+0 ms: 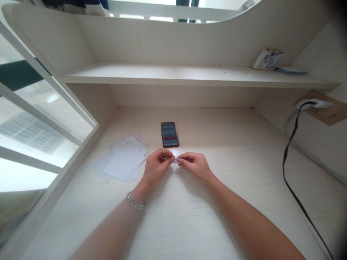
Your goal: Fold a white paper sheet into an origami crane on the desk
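Observation:
A small piece of white paper (175, 160) is pinched between my two hands, just above the desk; most of it is hidden by the fingers. My left hand (159, 163), with a silver chain bracelet on its wrist, grips one side with thumb and fingertips. On the other side my right hand (195, 165) closes on it in the same way. Right behind the hands lies a phone (170, 139) with its screen lit and blurred. To the left of my left hand, loose white sheets of paper (123, 160) overlap in a fanned pile.
The pale wooden desk (230, 144) is bounded by a slatted rail (40, 159) on the left. A shelf (173, 74) runs across the back, holding a colourful packet (268, 59) at right. From a wall socket (329, 112), a black cable (285, 162) hangs down the right side.

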A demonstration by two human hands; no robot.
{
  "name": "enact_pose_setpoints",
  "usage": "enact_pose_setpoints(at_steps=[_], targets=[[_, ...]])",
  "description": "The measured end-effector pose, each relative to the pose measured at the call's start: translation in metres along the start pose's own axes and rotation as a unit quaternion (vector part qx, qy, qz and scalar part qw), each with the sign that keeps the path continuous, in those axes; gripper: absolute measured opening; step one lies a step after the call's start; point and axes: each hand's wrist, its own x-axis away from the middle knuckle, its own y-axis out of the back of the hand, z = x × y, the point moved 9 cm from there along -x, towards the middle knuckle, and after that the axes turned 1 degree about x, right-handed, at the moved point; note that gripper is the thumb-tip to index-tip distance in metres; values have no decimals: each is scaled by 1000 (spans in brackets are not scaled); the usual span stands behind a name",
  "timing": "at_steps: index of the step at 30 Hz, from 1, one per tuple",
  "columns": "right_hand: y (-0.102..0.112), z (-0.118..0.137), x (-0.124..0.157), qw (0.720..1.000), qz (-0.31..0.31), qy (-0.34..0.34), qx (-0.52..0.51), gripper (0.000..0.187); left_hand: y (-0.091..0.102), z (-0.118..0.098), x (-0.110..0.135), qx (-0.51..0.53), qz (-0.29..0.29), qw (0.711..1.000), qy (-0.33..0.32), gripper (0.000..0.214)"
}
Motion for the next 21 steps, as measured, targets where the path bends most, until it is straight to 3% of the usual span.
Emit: enact_pose_setpoints(at_steps=[4, 8, 15, 21], targets=[[0, -4, -1, 1000, 7, -13, -26, 21, -2, -2, 1, -4, 0, 1000, -8, 15], [0, 0, -2, 999, 3, 8, 48, 20, -5, -1, 3, -16, 7, 1000, -3, 14], [-6, -6, -2, 999, 36, -24, 31, 18, -9, 14, 0, 40, 46, 997, 49, 19], [-7, -2, -2, 996, 44, -12, 76, 16, -7, 10, 1, 1, 33, 999, 38, 21]])
